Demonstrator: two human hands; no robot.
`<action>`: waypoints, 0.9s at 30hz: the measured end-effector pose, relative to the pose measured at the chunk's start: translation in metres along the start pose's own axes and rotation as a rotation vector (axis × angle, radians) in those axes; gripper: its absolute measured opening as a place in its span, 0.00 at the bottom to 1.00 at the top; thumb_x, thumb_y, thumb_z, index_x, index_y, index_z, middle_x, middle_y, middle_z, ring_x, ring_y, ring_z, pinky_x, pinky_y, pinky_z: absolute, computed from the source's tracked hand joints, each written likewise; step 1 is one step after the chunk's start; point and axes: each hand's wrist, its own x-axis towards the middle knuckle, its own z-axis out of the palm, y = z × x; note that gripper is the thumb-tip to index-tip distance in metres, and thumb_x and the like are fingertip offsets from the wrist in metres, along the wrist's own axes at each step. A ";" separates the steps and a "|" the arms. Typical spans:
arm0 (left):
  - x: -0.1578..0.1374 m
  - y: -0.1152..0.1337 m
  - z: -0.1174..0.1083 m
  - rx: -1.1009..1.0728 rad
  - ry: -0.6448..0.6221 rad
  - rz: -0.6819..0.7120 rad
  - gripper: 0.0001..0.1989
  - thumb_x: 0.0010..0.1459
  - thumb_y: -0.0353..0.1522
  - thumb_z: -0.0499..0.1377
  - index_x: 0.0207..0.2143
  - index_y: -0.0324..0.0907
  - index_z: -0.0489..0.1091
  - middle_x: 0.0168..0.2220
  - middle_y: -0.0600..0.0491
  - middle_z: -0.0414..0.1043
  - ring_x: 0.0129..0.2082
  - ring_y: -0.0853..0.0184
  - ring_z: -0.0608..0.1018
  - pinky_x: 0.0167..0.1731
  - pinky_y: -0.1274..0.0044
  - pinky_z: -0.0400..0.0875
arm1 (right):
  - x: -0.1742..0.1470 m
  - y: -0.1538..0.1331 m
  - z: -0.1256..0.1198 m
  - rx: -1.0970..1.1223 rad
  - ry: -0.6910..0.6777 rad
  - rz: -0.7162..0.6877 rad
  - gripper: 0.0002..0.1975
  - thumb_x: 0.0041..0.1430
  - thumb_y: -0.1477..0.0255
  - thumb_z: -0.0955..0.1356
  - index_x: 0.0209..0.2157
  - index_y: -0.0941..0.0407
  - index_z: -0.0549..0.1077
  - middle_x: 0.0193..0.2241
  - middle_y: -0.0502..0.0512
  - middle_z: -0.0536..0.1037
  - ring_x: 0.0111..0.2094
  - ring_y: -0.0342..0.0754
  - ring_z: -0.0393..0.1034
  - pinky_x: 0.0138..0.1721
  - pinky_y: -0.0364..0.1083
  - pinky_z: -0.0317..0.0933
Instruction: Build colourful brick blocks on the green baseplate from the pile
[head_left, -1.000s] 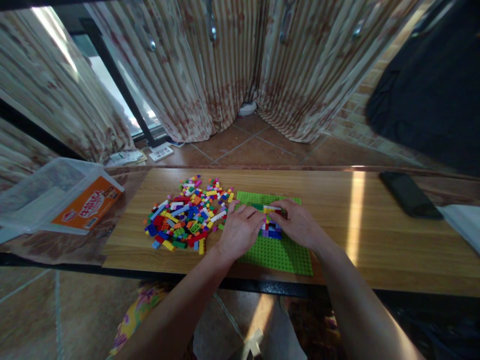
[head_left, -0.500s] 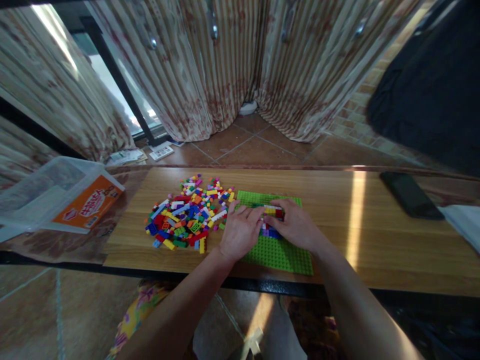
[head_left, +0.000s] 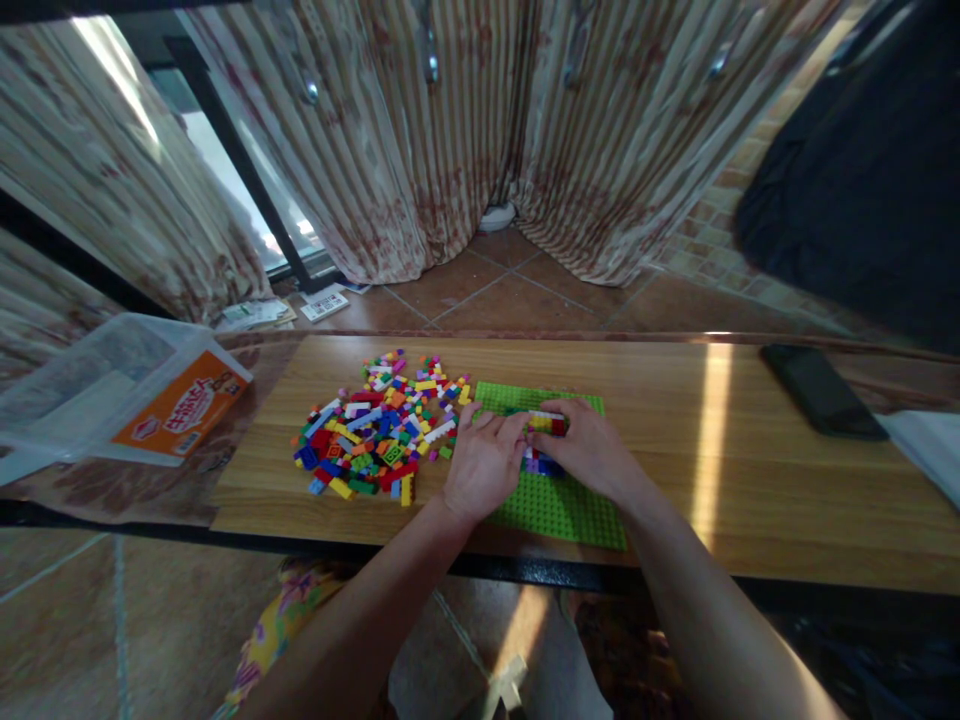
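A green studded baseplate (head_left: 562, 515) lies on the table, with a small block of joined toy bricks (head_left: 545, 424) in yellow, red, white, blue and purple on it. My right hand (head_left: 592, 448) grips the right side of these bricks, its thumb and bent index finger at their edge. From the left, my left hand (head_left: 486, 468) reaches over the plate with curled fingers, and its thumb and index tip press at the left side of the bricks. Both hands hide part of the bricks. Left of the plate spreads a pile of loose toy bricks (head_left: 367, 425) in many colours.
The wooden tabletop (head_left: 652, 400) carries a dark phone (head_left: 823, 392) at the right, beside a white sheet (head_left: 926, 450). A clear plastic box (head_left: 97, 390) with an orange label stands at the far left. Striped curtains (head_left: 465, 150) hang behind the table.
Both hands stay at the joined bricks with barely any finger movement. The whole view has shifted very slightly.
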 end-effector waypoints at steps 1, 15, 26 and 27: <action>0.000 0.000 0.000 -0.001 0.000 -0.005 0.13 0.63 0.29 0.55 0.50 0.44 0.69 0.36 0.52 0.78 0.38 0.61 0.76 0.57 0.59 0.60 | 0.000 0.000 0.000 0.003 -0.004 0.006 0.20 0.54 0.65 0.71 0.47 0.57 0.76 0.44 0.63 0.77 0.43 0.55 0.74 0.44 0.51 0.66; 0.004 -0.005 -0.013 -0.062 0.061 -0.056 0.11 0.63 0.30 0.55 0.47 0.45 0.71 0.39 0.53 0.79 0.41 0.63 0.78 0.56 0.63 0.61 | 0.002 0.013 -0.001 0.026 -0.009 -0.088 0.17 0.59 0.63 0.68 0.46 0.58 0.76 0.43 0.63 0.78 0.41 0.54 0.74 0.45 0.53 0.66; 0.015 -0.059 -0.044 0.129 0.033 -0.392 0.12 0.59 0.25 0.54 0.39 0.43 0.76 0.41 0.50 0.79 0.43 0.61 0.78 0.48 0.69 0.68 | 0.003 0.013 -0.004 -0.011 -0.025 -0.105 0.17 0.62 0.62 0.66 0.45 0.58 0.77 0.42 0.63 0.78 0.40 0.54 0.74 0.44 0.52 0.65; 0.014 -0.059 -0.045 0.143 0.014 -0.395 0.12 0.58 0.25 0.55 0.39 0.43 0.76 0.41 0.50 0.79 0.43 0.60 0.78 0.48 0.68 0.69 | 0.003 0.013 -0.004 -0.014 -0.025 -0.111 0.17 0.62 0.62 0.66 0.45 0.58 0.77 0.42 0.63 0.78 0.40 0.54 0.73 0.44 0.51 0.65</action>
